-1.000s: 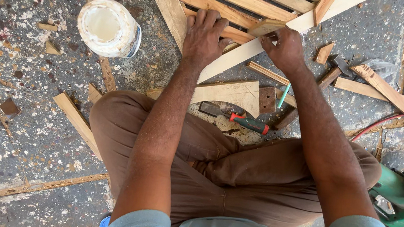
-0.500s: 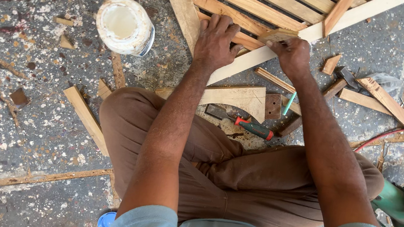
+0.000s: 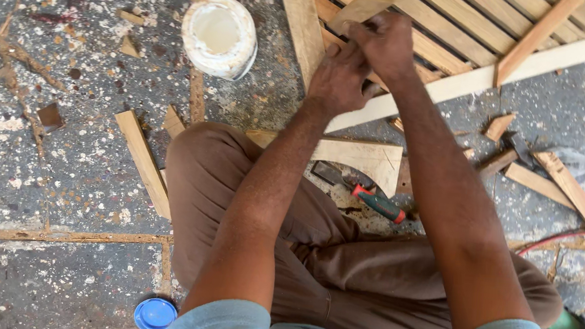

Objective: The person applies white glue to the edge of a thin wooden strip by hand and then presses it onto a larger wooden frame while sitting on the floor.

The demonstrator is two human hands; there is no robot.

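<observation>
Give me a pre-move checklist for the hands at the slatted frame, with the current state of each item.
1. Right hand grips the small wood piece: ok.
2. Left hand is at the frame, beside the right hand: ok.
3. Piece lies flush on the slats: cannot tell, hands cover it.
4. Chisel lies near the knee, untouched: ok.
5. White tub stands apart from both hands: ok.
6. Floor near the frame is free of offcuts: not ok, scraps lie there.

White tub [image 3: 219, 34], pale wooden slats [image 3: 462, 31], grey speckled floor [image 3: 57, 163], brown trousers [image 3: 339, 269], possibly red-green tool handle [image 3: 380, 204], blue lid [image 3: 155, 315]
</observation>
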